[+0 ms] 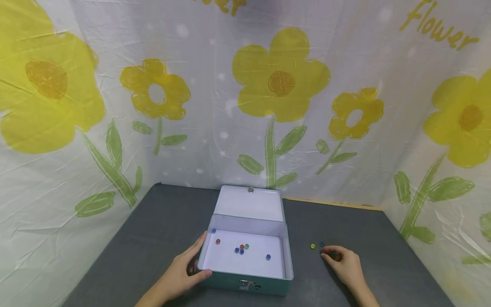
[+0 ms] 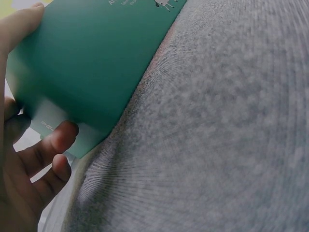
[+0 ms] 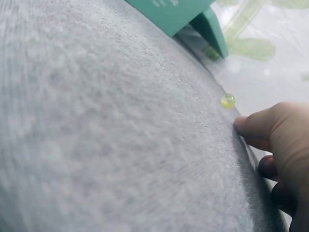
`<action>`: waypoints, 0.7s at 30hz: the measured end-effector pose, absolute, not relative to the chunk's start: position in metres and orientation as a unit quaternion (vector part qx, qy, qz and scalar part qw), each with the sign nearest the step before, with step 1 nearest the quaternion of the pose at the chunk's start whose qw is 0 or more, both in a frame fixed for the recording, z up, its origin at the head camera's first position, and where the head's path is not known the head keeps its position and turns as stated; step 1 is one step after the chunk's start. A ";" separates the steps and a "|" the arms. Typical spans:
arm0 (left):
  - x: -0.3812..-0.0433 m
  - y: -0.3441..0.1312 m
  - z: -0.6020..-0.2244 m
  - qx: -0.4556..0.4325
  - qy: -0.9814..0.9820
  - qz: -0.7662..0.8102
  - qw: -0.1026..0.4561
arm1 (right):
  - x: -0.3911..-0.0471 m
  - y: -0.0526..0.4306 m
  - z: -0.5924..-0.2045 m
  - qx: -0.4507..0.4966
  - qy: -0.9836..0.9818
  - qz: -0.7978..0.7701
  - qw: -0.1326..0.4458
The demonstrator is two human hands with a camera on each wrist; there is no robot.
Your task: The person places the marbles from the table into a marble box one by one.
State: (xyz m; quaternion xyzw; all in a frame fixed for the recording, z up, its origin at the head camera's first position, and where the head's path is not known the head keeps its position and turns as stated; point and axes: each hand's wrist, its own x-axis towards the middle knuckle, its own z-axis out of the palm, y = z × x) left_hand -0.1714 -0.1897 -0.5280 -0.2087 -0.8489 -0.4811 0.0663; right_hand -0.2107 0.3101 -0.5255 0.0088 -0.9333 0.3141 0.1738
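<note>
A green metal box (image 1: 230, 279) with a white inside stands with its lid (image 1: 249, 202) laid back. Several glass marbles lie on its floor, among them a red marble (image 1: 218, 241) and a blue marble (image 1: 268, 257). My left hand (image 1: 178, 270) grips the box's front left corner, thumb on the front rim and fingers along the left side. To the right of the box, my right hand (image 1: 345, 264) pinches a small dark marble (image 1: 321, 251) between thumb and forefinger, low over the table. Beside those fingertips are a yellow-green marble (image 1: 312, 246) and another blue marble (image 1: 322, 243).
The dark grey cloth-covered table (image 1: 153, 230) reaches back to a white curtain (image 1: 207, 106) printed with yellow flowers. The curtain also hangs along both sides. A metal clasp (image 1: 245, 284) sits on the box's front.
</note>
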 end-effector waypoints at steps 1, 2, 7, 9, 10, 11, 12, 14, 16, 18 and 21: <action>-0.171 -0.190 -0.528 -0.206 -0.850 -0.481 0.064 | -0.211 0.310 -0.525 0.008 -0.933 0.314 0.175; -0.171 -0.190 -0.527 -0.205 -0.851 -0.480 0.062 | -0.211 0.309 -0.525 0.008 -0.933 0.314 0.177; -0.171 -0.190 -0.526 -0.200 -0.853 -0.478 0.058 | -0.210 0.309 -0.525 0.009 -0.931 0.317 0.183; -0.171 -0.189 -0.526 -0.199 -0.854 -0.477 0.058 | -0.210 0.310 -0.525 0.006 -0.930 0.320 0.179; -0.170 -0.190 -0.526 -0.199 -0.854 -0.478 0.057 | -0.210 0.310 -0.525 0.001 -0.930 0.323 0.175; -0.171 -0.190 -0.526 -0.200 -0.854 -0.477 0.057 | -0.210 0.310 -0.524 -0.002 -0.929 0.328 0.172; -0.171 -0.190 -0.526 -0.200 -0.853 -0.478 0.057 | -0.210 0.310 -0.524 -0.010 -0.927 0.336 0.165; -0.171 -0.190 -0.526 -0.199 -0.853 -0.479 0.057 | -0.210 0.311 -0.522 -0.027 -0.921 0.359 0.151; -0.171 -0.190 -0.526 -0.198 -0.853 -0.480 0.056 | -0.210 0.311 -0.521 -0.044 -0.913 0.382 0.137; -0.171 -0.190 -0.526 -0.197 -0.853 -0.481 0.054 | -0.210 0.311 -0.520 -0.060 -0.905 0.402 0.126; -0.171 -0.189 -0.527 -0.195 -0.853 -0.481 0.053 | -0.209 0.312 -0.519 -0.070 -0.899 0.416 0.119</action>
